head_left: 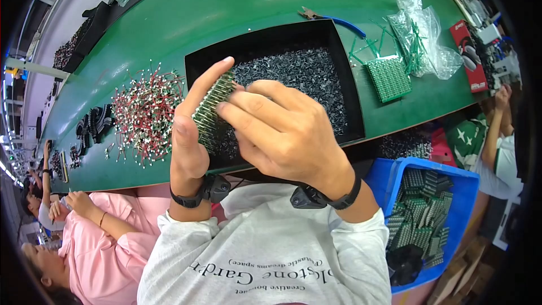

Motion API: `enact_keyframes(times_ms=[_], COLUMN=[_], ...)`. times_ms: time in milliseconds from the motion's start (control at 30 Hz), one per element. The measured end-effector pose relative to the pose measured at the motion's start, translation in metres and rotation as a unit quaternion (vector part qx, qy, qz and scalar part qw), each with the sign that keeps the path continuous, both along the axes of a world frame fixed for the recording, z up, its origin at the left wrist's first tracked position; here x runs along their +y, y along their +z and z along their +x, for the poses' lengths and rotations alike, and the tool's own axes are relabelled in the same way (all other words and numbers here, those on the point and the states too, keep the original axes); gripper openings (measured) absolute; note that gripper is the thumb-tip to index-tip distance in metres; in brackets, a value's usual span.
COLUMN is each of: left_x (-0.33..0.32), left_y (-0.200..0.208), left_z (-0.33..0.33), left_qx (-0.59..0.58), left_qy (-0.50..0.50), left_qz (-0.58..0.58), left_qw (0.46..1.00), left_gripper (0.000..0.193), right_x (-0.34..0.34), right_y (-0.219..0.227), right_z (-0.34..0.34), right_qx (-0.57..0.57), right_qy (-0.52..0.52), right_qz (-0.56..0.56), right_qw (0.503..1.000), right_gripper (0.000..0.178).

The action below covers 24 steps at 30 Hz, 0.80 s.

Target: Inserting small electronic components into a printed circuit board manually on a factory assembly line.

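Observation:
My left hand (pixel 189 133) grips a green circuit board panel (pixel 213 105) by its edges and holds it tilted above a black tray (pixel 353 87). Rows of thin metallic pins or parts stand out from the panel's face. The bent fingers of my right hand (pixel 293 130) are drawn together, their tips against that face; anything small between them is hidden. Beneath my hands, the tray holds a thick layer of small black plastic pieces (pixel 307 73).
Left of the tray lies a heap of red-and-white wired parts (pixel 148 116). Blue-handled cutters (pixel 344 24), a green panel stack (pixel 389 78) and a clear plastic bag (pixel 420 34) lie right. A blue bin (pixel 463 192) of boards stands below. A co-worker in pink (pixel 107 248) sits left.

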<state>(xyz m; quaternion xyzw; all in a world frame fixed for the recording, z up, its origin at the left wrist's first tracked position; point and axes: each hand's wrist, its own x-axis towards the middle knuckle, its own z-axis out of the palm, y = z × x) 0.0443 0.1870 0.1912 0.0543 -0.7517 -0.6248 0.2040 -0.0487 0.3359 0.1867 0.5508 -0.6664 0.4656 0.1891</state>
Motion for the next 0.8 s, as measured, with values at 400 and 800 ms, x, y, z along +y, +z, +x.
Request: enact_keyframes(times_ms=[400, 800], left_x=[0.008, 0.005], left_y=[0.000, 0.001], left_z=[-0.004, -0.002], left_qx=[0.028, 0.011], left_qy=[0.056, 0.026], left_qz=[0.026, 0.020], left_qw=[0.998, 0.999], left_gripper=[0.112, 0.111], right_x=[-0.004, 0.001], right_y=[-0.005, -0.005], right_z=[-0.006, -0.003], right_qx=[-0.040, -0.014], right_qy=[0.030, -0.026], right_qz=[-0.025, 0.004], right_qw=[0.998, 1.000], right_gripper=[0.044, 0.044])
